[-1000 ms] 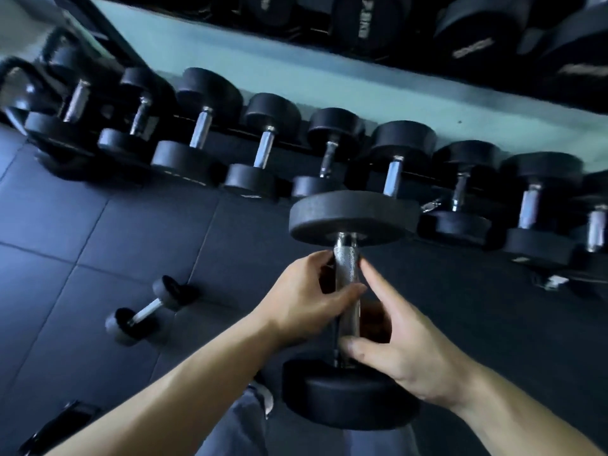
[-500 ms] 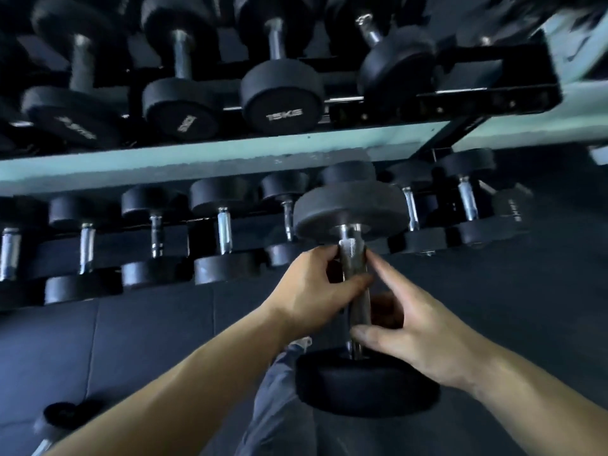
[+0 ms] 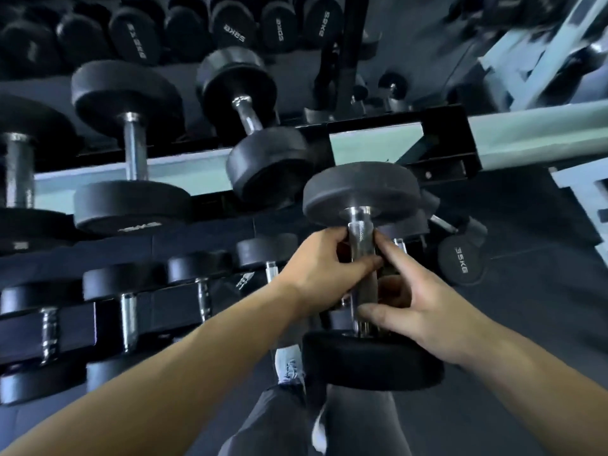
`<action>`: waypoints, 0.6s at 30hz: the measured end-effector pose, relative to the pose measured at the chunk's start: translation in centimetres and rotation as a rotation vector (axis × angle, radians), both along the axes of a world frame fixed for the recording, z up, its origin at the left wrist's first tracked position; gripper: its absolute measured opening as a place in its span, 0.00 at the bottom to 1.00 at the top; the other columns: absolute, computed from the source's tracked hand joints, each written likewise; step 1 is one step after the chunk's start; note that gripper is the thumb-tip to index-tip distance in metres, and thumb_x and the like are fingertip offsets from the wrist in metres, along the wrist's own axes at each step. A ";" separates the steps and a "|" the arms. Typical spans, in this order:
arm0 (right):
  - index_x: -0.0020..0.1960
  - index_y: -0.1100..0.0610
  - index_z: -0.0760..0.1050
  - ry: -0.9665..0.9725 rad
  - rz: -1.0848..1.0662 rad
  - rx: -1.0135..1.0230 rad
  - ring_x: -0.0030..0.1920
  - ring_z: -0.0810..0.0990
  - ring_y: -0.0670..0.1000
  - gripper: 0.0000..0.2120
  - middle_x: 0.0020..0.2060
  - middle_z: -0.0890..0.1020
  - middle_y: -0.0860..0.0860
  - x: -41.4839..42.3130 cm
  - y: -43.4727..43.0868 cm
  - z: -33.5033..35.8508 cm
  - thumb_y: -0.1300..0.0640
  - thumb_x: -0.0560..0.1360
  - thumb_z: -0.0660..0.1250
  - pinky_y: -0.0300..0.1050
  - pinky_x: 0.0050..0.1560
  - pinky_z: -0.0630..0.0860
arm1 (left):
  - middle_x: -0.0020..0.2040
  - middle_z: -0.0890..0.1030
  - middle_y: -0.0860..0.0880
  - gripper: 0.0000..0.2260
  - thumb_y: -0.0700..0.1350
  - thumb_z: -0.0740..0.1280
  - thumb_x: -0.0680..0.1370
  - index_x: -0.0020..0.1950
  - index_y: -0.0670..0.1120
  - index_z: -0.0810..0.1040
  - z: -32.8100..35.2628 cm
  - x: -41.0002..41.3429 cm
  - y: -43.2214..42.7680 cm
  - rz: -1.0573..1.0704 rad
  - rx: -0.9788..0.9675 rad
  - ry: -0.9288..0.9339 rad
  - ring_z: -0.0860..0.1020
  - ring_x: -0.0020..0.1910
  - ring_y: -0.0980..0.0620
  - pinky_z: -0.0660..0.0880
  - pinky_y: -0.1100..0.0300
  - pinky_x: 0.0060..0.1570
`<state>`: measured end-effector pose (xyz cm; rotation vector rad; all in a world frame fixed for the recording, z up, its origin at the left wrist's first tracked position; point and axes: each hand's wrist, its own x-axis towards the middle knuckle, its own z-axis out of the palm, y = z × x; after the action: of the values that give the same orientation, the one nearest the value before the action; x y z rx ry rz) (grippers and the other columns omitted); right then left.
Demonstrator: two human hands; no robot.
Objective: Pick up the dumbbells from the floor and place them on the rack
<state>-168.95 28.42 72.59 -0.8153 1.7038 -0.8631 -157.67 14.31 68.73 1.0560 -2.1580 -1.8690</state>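
A black dumbbell [image 3: 362, 192] with round rubber heads and a knurled steel handle hangs in the air in front of me, handle pointing away. My left hand [image 3: 319, 271] grips the upper part of the handle, my right hand [image 3: 414, 311] the lower part, near the closer head [image 3: 371, 363]. The far head sits just in front of the right end of the black rack [image 3: 441, 143], beside a tilted dumbbell [image 3: 263, 159] on its middle shelf.
The middle shelf holds larger dumbbells [image 3: 128, 149], the bottom shelf smaller ones [image 3: 128, 307], the top shelf a row of labelled heads [image 3: 230, 24]. A 35 kg dumbbell [image 3: 460, 258] rests at the rack's right foot. My legs and shoe [image 3: 289, 363] stand below on dark floor.
The view has swung up and right along the rack. The dumbbell has risen from the bottom shelf's level to the middle shelf's right end. Both hands keep their grip.
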 end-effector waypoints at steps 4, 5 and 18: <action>0.79 0.37 0.54 0.005 0.023 0.004 0.59 0.82 0.36 0.44 0.56 0.85 0.34 -7.5 -3.3 -0.8 0.63 0.75 0.75 0.34 0.60 0.78 | 0.47 0.88 0.51 0.07 0.49 0.74 0.78 0.54 0.48 0.84 -0.2 -7.3 -2.5 0.052 0.022 -0.003 0.87 0.47 0.54 0.84 0.52 0.53; 0.81 0.39 0.53 0.005 0.026 0.006 0.60 0.82 0.36 0.46 0.56 0.85 0.35 -9.4 -4.1 -1.2 0.61 0.75 0.76 0.34 0.61 0.77 | 0.47 0.88 0.50 0.07 0.48 0.74 0.78 0.54 0.48 0.84 -0.4 -9.0 -3.2 0.070 0.023 -0.006 0.87 0.47 0.53 0.84 0.52 0.53; 0.84 0.45 0.51 0.024 0.243 -0.051 0.57 0.76 0.26 0.50 0.69 0.76 0.43 -23.7 -17.2 -6.7 0.54 0.73 0.79 0.22 0.58 0.70 | 0.43 0.87 0.52 0.07 0.42 0.74 0.77 0.55 0.48 0.84 -3.2 -20.9 -13.0 0.290 0.090 -0.051 0.87 0.41 0.57 0.80 0.63 0.42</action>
<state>-192.64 11.21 65.91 -1.0464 1.5691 -0.7351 -178.57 1.28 65.50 1.3640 -1.8395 -1.8356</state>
